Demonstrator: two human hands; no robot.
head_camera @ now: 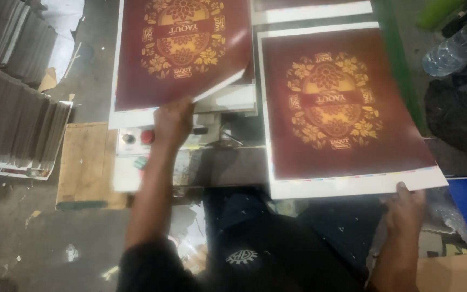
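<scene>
Large maroon printed sheet with gold floral emblem and white border (347,108) lies right of centre, right hand (405,208) clamped on its near corner. A matching maroon sheet (182,51) at upper left is pinched at its lower edge by the left hand (173,123). Grey stacked card bundles (14,121) sit far left; a red round button (147,137) lies beside the left hand.

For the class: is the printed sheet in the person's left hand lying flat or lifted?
Lifted: the left hand raises the maroon sheet, its corner curling above the stack.
</scene>
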